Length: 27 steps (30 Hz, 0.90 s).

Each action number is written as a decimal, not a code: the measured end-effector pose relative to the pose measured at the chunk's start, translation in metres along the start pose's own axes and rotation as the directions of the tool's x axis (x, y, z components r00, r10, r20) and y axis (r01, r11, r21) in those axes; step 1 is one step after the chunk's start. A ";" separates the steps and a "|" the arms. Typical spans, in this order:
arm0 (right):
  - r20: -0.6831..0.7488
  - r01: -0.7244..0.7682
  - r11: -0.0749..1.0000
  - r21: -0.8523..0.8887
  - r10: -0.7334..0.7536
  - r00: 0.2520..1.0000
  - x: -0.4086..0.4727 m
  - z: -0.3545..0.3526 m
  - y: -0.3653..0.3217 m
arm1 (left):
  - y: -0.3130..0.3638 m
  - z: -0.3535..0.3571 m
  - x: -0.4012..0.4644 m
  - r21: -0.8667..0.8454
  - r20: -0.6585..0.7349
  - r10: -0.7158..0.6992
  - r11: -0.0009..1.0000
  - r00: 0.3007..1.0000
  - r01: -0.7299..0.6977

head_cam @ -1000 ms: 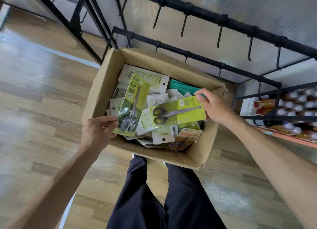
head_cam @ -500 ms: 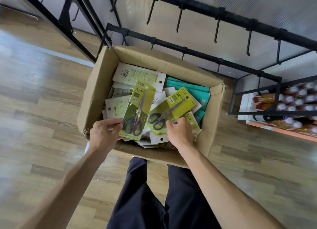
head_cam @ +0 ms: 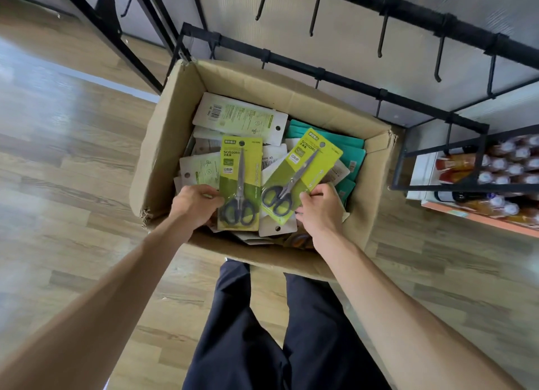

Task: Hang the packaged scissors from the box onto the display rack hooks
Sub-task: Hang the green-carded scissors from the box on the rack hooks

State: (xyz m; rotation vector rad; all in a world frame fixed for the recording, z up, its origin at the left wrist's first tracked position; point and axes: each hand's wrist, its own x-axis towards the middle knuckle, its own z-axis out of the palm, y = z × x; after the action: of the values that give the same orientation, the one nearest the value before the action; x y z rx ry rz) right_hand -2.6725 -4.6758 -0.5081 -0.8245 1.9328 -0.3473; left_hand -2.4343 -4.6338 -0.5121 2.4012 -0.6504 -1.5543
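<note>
Fingers (head_cam: 309, 191) pinch scissors pack (head_cam: 303, 170) over card-filled box (head_cam: 163, 144).

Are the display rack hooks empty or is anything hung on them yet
Empty. The hooks in view are bare; both scissor packs, left and right, are over the box.

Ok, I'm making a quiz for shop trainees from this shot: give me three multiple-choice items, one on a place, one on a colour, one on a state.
1. Where does the cardboard box stand?
A. on the wooden floor before the rack
B. on a shelf
C. on a trolley

2. What colour are the cards of the two held scissor packs?
A. red
B. yellow-green
C. white

3. How are the rack hooks above the box?
A. full of packs
B. holding bottles
C. bare

Answers:
1 A, floorboards show all round the box.
2 B, the left pack in the left hand and the right pack in the right hand are both yellow-green.
3 C, nothing hangs on them.
</note>
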 end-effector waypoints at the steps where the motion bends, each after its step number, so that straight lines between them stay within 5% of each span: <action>1: 0.001 0.036 0.999 -0.002 -0.036 0.999 -0.003 -0.002 0.001 | 0.000 0.000 -0.001 -0.043 -0.007 0.003 0.999 1.000 -0.003; 5: 0.023 0.139 0.988 -0.060 -0.138 0.990 -0.011 -0.017 0.007 | -0.003 -0.002 -0.015 -0.063 0.020 0.153 0.986 0.988 -0.152; 10: 0.100 0.364 0.877 -0.314 -0.350 0.931 -0.043 -0.061 -0.025 | 0.018 -0.023 -0.058 0.159 -0.088 0.385 0.916 0.919 -0.369; 18: 0.062 0.593 0.727 -0.345 -0.613 0.788 -0.142 -0.160 -0.138 | 0.107 -0.118 -0.167 0.189 -0.185 0.710 0.704 0.680 -0.684; 27: -0.065 0.745 0.631 -0.217 -0.771 0.634 -0.213 -0.234 -0.207 | 0.188 -0.172 -0.224 0.126 -0.219 0.877 0.461 0.428 -0.879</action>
State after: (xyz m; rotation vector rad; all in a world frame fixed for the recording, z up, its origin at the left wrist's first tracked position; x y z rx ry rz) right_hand -2.7287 -4.7072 -0.1353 -1.7882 1.6579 -0.7767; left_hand -2.4033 -4.7054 -0.1815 1.6254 -1.5079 -0.7327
